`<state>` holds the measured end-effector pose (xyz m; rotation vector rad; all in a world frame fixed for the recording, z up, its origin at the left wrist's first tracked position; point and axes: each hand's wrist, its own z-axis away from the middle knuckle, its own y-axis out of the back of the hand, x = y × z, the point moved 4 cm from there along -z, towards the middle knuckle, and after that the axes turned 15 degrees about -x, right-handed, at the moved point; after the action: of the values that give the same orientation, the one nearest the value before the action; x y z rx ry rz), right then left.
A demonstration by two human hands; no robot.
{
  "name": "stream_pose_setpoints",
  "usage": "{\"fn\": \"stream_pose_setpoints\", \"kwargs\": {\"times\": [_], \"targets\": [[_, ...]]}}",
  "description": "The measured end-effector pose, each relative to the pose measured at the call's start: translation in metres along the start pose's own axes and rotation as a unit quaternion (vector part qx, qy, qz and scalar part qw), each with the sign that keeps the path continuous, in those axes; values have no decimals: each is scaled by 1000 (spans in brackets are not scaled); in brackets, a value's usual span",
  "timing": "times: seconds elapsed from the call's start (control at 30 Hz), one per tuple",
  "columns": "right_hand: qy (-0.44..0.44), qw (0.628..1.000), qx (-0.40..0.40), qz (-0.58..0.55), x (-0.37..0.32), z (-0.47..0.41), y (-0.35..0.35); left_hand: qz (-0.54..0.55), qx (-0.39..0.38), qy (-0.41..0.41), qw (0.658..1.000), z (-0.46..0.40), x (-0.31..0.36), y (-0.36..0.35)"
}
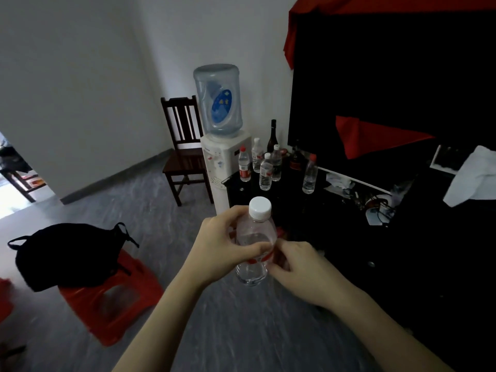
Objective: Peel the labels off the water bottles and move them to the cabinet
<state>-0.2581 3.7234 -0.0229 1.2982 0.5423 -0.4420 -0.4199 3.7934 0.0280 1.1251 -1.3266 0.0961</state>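
Observation:
A clear water bottle (253, 272) with a white cap is upright in front of me, above the floor. My left hand (222, 245) grips its upper body, thumb across the front. A red and white label (261, 257) wraps the bottle's middle, and my right hand (298, 264) pinches it at the right side. On the black cabinet (268, 194) behind stand several more bottles: one with a red cap and red label (244, 165), two white-capped ones (266, 171) (276, 163), one at the back (257, 154), and a red-capped one (310, 174) without a visible label.
A water dispenser (222, 157) with a blue jug stands left of the cabinet, a dark wooden chair (182, 154) beside it. A dark wine bottle (273, 136) stands at the cabinet's back. A red stool (112, 296) with a black bag (69, 256) is at my left. A black screen (389, 89) fills the right.

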Motion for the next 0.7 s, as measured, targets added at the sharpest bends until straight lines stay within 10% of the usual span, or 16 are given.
{"fn": "stream_pose_setpoints", "kwargs": {"times": [0.7], "targets": [[-156, 983, 29, -95, 107, -267, 70, 24, -125, -41, 991, -288, -190, 36]]}}
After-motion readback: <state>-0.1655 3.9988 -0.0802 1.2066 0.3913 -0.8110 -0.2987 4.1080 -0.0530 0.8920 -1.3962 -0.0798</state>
